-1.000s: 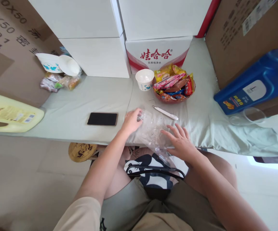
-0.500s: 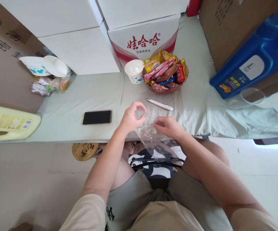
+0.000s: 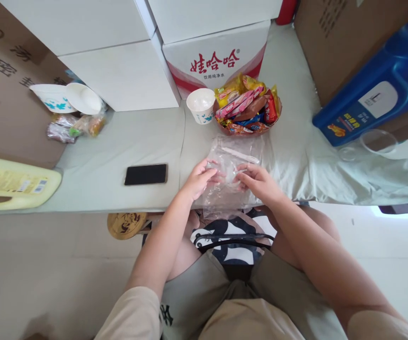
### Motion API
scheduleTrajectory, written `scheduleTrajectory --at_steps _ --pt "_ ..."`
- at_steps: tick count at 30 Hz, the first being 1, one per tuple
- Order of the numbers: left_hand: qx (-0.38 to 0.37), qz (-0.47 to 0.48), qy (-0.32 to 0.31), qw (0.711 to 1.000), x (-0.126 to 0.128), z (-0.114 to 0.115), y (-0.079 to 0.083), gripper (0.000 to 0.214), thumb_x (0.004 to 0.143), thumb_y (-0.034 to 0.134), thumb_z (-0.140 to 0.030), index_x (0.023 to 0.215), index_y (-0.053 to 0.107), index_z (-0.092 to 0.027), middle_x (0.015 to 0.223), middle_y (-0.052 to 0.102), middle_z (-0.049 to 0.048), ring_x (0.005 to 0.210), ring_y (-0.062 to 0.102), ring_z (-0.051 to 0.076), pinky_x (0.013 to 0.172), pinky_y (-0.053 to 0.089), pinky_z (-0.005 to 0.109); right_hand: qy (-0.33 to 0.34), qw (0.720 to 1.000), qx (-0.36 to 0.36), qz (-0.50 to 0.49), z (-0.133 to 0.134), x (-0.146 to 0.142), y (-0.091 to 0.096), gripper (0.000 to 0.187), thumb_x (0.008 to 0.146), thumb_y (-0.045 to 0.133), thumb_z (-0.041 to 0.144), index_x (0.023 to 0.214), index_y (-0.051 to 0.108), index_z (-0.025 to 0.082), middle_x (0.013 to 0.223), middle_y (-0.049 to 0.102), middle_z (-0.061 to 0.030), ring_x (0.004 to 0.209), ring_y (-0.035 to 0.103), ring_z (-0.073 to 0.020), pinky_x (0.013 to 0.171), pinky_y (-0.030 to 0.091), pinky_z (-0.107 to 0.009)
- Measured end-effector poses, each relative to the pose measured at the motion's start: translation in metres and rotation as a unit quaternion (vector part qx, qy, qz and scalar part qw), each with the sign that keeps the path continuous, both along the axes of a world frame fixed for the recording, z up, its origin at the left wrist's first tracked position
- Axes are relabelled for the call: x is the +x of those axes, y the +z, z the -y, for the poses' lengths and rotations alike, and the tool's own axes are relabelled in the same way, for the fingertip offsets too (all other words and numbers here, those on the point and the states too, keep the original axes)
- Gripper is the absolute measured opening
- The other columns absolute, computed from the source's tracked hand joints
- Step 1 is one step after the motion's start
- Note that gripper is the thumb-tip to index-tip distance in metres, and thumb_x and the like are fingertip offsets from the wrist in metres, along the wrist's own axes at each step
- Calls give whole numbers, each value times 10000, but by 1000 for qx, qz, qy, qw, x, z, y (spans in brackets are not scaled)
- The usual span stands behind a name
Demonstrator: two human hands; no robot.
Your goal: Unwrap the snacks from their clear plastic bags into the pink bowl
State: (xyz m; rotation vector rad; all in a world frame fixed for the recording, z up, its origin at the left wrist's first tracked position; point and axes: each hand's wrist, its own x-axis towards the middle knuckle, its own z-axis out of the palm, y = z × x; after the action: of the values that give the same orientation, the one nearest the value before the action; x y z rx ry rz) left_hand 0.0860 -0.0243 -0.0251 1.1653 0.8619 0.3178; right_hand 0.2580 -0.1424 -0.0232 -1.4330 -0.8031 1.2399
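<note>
A clear plastic bag (image 3: pixel 237 156) lies spread on the pale green cloth at the table's (image 3: pixel 119 146) near edge. My left hand (image 3: pixel 200 178) pinches its left side and my right hand (image 3: pixel 256 182) pinches its right side, fingers closed on the film. A white pen (image 3: pixel 241 153) shows through the bag. Just behind stand a red bowl of wrapped snacks (image 3: pixel 248 113) and a white paper cup (image 3: pixel 201 105).
A black phone (image 3: pixel 146 174) lies left of my hands. Farther left are white bowls (image 3: pixel 67 97), snack packets (image 3: pixel 72 127) and a yellow jug (image 3: pixel 12 182). A blue jug (image 3: pixel 373 89) and a clear cup (image 3: pixel 375 141) are at right. Boxes (image 3: pixel 211 52) line the back.
The bag was bunched between my hands at the table's edge; now it is spread flat farther onto the table, over the pen. Both hands moved forward with it.
</note>
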Motion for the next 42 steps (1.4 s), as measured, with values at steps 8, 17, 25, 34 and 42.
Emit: scheduleTrajectory --at_steps 8,17,25,34,42 --pt "121 8 47 991 3 -13 -1 715 839 687 -457 1444 351 -279 774 727 -2 607 716 159 585 543 262 -110 993 17 45 -7 4 -7 688 841 655 497 1410 357 252 757 696 35 589 666 -155 588 557 -306" --pt "300 -19 -16 954 -16 -15 7 428 776 709 -291 1189 664 -191 942 764 55 867 727 178 843 576 308 -9 928 146 343 -1 16 -1 604 854 673 432 1409 505 263 1035 682 -76 976 661 -252 921 555 -452" --pt "489 -107 29 865 -18 -14 6 82 806 661 -237 788 735 -205 1064 659 79 1016 644 204 960 531 374 -84 846 96 517 9 16 5 151 886 597 332 826 708 250 1183 633 -118 1268 534 -354 1080 415 -592" --pt "150 -4 104 983 -1 -5 5 434 793 659 -637 789 541 -220 584 559 -31 435 472 104 413 368 234 -87 993 57 -64 5 9 1 437 814 649 630 1052 545 279 719 640 31 655 658 -180 684 594 -371" --pt "12 21 25 999 0 -21 3 471 636 819 -492 937 646 -174 753 678 22 664 660 156 581 518 264 -46 998 -3 -43 -11 10 2 337 763 700 534 833 591 224 710 656 1 650 650 -161 650 569 -319"
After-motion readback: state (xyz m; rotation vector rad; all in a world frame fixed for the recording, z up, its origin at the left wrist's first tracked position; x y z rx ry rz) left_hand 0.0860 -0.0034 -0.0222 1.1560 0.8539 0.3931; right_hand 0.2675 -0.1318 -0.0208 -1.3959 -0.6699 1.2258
